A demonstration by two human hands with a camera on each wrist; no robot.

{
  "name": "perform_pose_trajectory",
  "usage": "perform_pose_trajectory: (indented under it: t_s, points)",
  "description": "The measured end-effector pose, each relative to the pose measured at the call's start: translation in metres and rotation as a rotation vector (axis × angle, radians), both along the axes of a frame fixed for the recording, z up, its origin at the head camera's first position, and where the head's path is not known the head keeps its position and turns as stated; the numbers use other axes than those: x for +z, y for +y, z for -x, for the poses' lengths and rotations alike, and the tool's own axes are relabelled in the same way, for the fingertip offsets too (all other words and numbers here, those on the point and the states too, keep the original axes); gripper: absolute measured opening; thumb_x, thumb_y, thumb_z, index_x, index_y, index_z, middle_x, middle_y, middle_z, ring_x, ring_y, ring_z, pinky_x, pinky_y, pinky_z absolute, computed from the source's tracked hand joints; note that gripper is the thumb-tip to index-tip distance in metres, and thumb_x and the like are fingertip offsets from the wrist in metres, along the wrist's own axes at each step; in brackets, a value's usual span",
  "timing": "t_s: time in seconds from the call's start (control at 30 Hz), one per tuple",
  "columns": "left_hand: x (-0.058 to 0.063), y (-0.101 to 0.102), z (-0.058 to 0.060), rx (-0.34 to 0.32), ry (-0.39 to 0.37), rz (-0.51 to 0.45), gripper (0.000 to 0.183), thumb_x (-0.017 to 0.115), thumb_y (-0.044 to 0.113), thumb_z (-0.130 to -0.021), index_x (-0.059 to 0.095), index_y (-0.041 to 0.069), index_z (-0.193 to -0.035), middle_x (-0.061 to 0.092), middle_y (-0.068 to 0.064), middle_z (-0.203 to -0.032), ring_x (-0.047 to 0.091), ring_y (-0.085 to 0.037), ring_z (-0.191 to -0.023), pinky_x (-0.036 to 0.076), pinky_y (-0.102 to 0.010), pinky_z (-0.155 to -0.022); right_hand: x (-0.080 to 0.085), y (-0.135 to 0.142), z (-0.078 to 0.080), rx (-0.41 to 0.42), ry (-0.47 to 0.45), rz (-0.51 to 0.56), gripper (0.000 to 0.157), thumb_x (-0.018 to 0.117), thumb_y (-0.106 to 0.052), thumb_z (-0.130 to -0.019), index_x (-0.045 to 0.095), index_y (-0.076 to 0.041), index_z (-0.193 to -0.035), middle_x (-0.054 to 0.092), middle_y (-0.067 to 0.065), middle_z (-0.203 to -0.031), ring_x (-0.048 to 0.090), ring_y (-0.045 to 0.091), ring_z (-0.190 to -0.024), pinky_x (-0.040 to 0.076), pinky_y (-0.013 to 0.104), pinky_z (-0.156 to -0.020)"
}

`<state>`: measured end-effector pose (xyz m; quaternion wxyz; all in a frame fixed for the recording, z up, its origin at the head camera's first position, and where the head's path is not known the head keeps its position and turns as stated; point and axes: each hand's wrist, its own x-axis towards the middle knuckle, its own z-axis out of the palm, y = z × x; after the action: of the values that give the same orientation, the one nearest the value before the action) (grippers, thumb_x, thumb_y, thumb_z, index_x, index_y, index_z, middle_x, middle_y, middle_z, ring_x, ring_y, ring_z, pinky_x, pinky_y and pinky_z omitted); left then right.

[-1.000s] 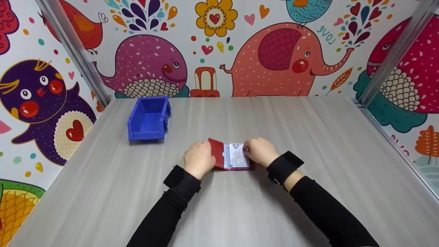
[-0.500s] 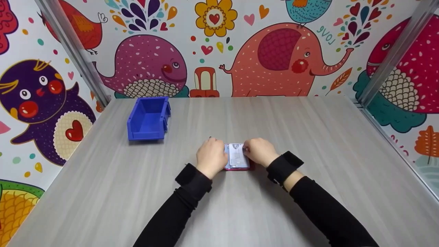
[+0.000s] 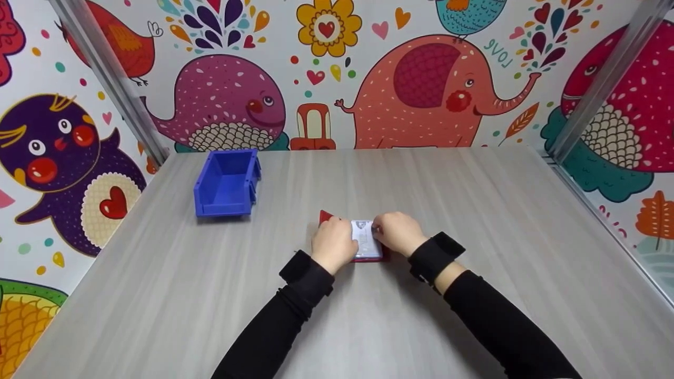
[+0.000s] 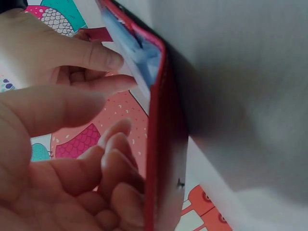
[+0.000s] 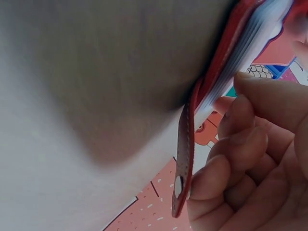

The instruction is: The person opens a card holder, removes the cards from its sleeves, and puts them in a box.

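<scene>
A small red card holder (image 3: 385,254) lies spread on the table between both hands, its stack of clear sleeves (image 3: 366,242) facing up. My left hand (image 3: 334,245) covers most of the raised left cover. In the left wrist view its loosely bent fingers (image 4: 126,204) rest against the inside of that red cover (image 4: 166,144), with the thumb apart from it. My right hand (image 3: 400,233) pinches the sleeves' right edge between thumb and index finger. A red strap with a metal snap (image 5: 179,186) hangs beside its other, curled fingers in the right wrist view.
A blue plastic bin (image 3: 224,184) stands at the back left of the pale wood-grain table (image 3: 453,184). Printed cartoon walls (image 3: 421,95) with metal corner posts enclose the back and sides. Each wrist wears a black band (image 3: 437,258).
My left hand has moved right, from the left cover's outer edge to over the cover beside the sleeves. The right hand stays at the sleeves' right edge.
</scene>
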<state>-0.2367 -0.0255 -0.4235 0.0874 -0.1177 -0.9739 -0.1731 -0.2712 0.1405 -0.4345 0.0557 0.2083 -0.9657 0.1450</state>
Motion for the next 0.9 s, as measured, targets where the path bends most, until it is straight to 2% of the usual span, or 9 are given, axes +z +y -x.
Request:
perform_pose_trajectory:
  t_s: [0.33, 0.47, 0.77, 0.9]
  points:
    - [-0.005, -0.002, 0.004, 0.000, -0.034, -0.008, 0.017, 0.072, 0.013, -0.079, 0.071, -0.001, -0.089, 0.066, -0.018, -0.088, 0.065, -0.036, -0.082, 0.053, -0.047, -0.068, -0.002, 0.000, 0.000, 0.002, -0.010, -0.003, 0.011, 0.071, -0.007, -0.086, 0.075, -0.002, -0.095, 0.069, 0.008, -0.080, 0.064, 0.028, -0.075, 0.053, 0.045, -0.071]
    - [-0.006, -0.001, 0.007, 0.005, -0.057, -0.014, 0.014, 0.072, 0.013, -0.079, 0.069, 0.000, -0.084, 0.066, -0.016, -0.085, 0.065, -0.034, -0.078, 0.053, -0.046, -0.065, -0.001, 0.000, -0.001, -0.006, -0.013, 0.001, 0.011, 0.071, -0.007, -0.086, 0.075, -0.003, -0.095, 0.069, 0.008, -0.081, 0.064, 0.029, -0.077, 0.053, 0.046, -0.072]
    - [-0.008, -0.004, 0.013, 0.048, -0.169, -0.035, 0.010, 0.070, 0.015, -0.081, 0.068, 0.006, -0.080, 0.070, -0.010, -0.088, 0.065, -0.029, -0.077, 0.053, -0.044, -0.068, -0.001, 0.000, -0.003, -0.005, 0.006, 0.003, 0.008, 0.071, -0.007, -0.086, 0.074, -0.003, -0.092, 0.070, 0.010, -0.082, 0.066, 0.031, -0.077, 0.053, 0.047, -0.072]
    - [-0.008, -0.006, 0.014, 0.054, -0.182, -0.047, 0.009, 0.069, 0.014, -0.081, 0.067, 0.006, -0.078, 0.069, -0.008, -0.087, 0.064, -0.027, -0.076, 0.052, -0.043, -0.068, -0.001, 0.000, -0.003, -0.003, 0.011, -0.007, 0.007, 0.071, -0.007, -0.086, 0.074, -0.003, -0.091, 0.070, 0.010, -0.082, 0.065, 0.031, -0.076, 0.052, 0.047, -0.071]
